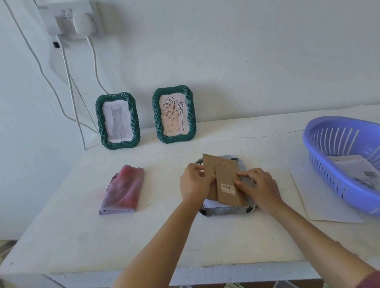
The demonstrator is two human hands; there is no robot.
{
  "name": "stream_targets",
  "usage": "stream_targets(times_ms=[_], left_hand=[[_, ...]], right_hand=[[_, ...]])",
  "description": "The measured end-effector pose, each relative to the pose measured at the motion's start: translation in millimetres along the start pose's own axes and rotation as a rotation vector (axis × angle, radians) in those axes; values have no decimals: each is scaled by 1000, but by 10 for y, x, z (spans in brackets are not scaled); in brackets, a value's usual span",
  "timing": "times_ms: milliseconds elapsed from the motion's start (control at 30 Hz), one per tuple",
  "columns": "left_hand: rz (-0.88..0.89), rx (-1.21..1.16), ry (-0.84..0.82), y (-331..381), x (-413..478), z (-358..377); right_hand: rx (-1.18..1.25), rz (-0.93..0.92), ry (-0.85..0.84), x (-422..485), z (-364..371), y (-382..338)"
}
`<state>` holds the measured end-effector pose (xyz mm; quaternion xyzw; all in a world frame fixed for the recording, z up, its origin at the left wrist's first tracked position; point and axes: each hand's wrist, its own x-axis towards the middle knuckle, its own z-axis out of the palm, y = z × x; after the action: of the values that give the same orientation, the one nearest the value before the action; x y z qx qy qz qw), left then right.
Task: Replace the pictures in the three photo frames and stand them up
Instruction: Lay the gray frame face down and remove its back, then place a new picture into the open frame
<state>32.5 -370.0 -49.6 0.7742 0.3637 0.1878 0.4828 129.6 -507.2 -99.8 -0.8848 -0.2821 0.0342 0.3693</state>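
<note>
On the white table (53,244), near its front edge, a grey oval-cornered photo frame (227,211) lies face down. On top of it is its brown cardboard back board (221,171) with a fold-out stand and a small barcode sticker. The board sits a little turned against the frame. The left hand (195,184) grips the left edge of the board with curled fingers. The right hand (260,186) holds the right edge, its bent fingertips touching the cardboard.

At the back, against the wall, two frames stand upright side by side: a green twisted-rope photo frame with a cat picture (117,121) and a green twisted-rope photo frame with a leaf drawing (174,114).

To the left of the hands lies a folded pink and purple cloth (123,191). At the right is a violet plastic basket (341,135) with printed sheets inside, and a white sheet of paper (323,201) lies partly under it.
</note>
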Motion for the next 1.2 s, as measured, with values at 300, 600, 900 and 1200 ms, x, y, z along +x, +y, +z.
stream_targets(times_ms=[300,600,900,1200], left_hand=[[-40,-178,5,119,144,-324],[-149,-111,161,-203,326,-1065],[-199,352,125,-429,271,-821],[139,626,-71,-263,-49,-159]], right_hand=[[-49,15,-22,-15,-4,-25],[-91,3,-17,-21,8,-40],[-78,13,-4,-18,18,-48],[-66,11,-10,-32,10,-51]])
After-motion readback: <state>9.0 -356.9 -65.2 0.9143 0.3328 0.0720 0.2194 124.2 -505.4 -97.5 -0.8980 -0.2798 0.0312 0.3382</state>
